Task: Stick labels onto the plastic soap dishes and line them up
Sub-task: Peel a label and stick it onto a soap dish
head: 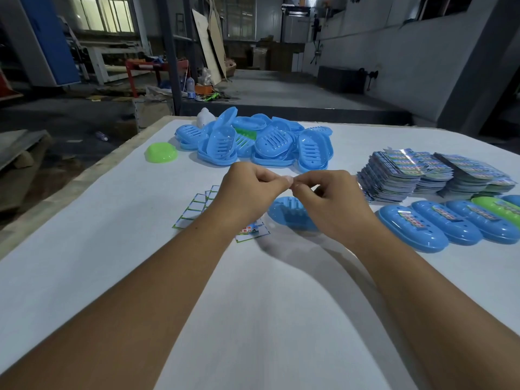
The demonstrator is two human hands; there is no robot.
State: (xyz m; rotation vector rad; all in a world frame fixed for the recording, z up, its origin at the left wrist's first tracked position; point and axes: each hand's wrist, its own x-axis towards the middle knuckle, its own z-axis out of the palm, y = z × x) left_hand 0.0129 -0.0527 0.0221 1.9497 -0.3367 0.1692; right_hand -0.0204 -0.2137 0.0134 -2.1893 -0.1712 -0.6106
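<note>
Both forearms enter from the lower frame. Left hand (pixel 247 190) and right hand (pixel 329 198) meet at centre, fingers pinched together on something too small to identify, presumably a label. Directly beneath lies a blue soap dish (pixel 289 215), long axis left-right, nearer the right hand. Labelled dishes (pixel 410 229) line up right; unlabelled pile (pixel 253 142) beyond.

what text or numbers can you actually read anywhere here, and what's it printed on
Nothing is legible.
Label sheet under the left hand: red and blue characters, too blurred to read.
Stacks of labels: colourful print, too small to read.
Labels on the lined-up soap dishes: print blurred, unreadable.
Peeled sheets: blank white squares with green borders, no text.
</note>
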